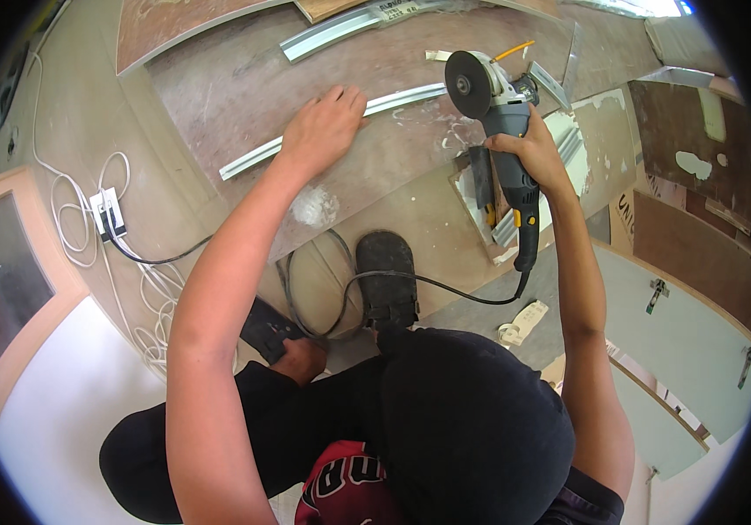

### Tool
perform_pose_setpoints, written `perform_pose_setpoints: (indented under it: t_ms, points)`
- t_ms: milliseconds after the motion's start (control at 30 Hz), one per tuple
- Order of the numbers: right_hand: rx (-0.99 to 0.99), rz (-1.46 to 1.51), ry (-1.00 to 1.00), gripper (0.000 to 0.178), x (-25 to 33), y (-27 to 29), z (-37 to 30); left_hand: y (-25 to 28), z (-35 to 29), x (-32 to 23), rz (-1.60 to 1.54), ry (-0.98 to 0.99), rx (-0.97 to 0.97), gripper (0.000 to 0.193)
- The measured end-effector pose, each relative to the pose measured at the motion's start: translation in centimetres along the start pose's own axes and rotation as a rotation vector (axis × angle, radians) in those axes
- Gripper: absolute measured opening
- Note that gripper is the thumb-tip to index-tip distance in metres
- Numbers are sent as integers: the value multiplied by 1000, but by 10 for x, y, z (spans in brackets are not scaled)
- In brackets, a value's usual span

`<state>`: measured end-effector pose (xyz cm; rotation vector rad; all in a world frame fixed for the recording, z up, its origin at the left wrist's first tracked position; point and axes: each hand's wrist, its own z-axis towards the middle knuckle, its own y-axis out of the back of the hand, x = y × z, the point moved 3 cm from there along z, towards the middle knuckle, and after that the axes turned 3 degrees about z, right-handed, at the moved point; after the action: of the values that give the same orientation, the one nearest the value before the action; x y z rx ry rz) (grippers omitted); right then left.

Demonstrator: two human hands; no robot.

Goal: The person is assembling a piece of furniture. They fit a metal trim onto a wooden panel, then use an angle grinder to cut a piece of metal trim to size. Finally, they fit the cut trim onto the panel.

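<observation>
Now the left hand [323, 129] presses flat, fingers together, on the long pale metal rail [331, 127]; right hand [533, 157] grips the grinder [502, 131], its round dark disc just right of the rail's end.

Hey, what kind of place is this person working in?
Probably a carpentry or fit-out site, with work done on the floor. The right hand holds an angle grinder, the left hand presses a metal strip onto a plywood sheet, and panels with hinges lie nearby.

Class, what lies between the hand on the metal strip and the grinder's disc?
In the head view, only more strip on the board between left hand and disc.
</observation>
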<state>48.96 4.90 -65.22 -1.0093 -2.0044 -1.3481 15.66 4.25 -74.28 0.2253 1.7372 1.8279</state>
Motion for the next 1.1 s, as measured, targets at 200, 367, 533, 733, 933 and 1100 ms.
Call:
perform_pose_setpoints:
  t_ms: [200, 367, 533, 733, 933, 1100]
  points:
    - [5, 2, 7, 74, 0, -2, 2, 1, -1, 0, -3, 14, 6, 27]
    - [30, -12, 28, 74, -8, -1, 9, 0, -1, -2, 4, 26, 21, 27]
    - [21, 6, 21, 73, -12, -2, 10, 0, -3, -2, -10, 20, 6, 28]
    - [10, -10, 40, 72, -8, -6, 11, 0, -3, -1, 2, 65, 84, 27]
    - [15, -11, -5, 77, -7, -7, 11, -1, -5, -2, -21, 35, 21, 27]
    - [23, -31, -26, 79, -1, -8, 9, -1, -5, -1, 4, 40, 36, 26]
